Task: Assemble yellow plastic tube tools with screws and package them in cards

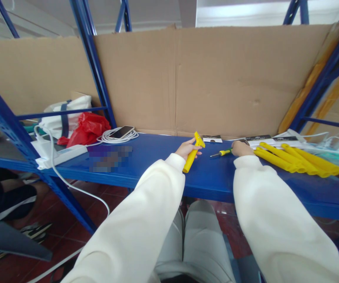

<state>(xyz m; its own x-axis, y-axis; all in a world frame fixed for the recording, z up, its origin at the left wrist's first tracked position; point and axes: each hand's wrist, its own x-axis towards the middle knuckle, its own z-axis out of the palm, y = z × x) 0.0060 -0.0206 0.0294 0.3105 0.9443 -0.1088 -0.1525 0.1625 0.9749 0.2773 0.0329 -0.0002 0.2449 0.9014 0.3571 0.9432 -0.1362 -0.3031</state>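
over the shelf's (pixel 157 157) front half, the left hand (pixel 186 148) curls around a yellow tool (pixel 191 159), head upward; the right hand (pixel 241 149) looks closed on a screwdriver's (pixel 225 152) end, tip leftward. yellow tubes (pixel 317 161) lie toward the right end. seemingly readying the driver, this calls for a steady left grip.

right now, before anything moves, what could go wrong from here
The screwdriver at the right hand points toward the left hand, so a slip might jab its fingers. The yellow tubes lie side by side and could roll if bumped. The white cable hangs past the table's front edge and might snag.
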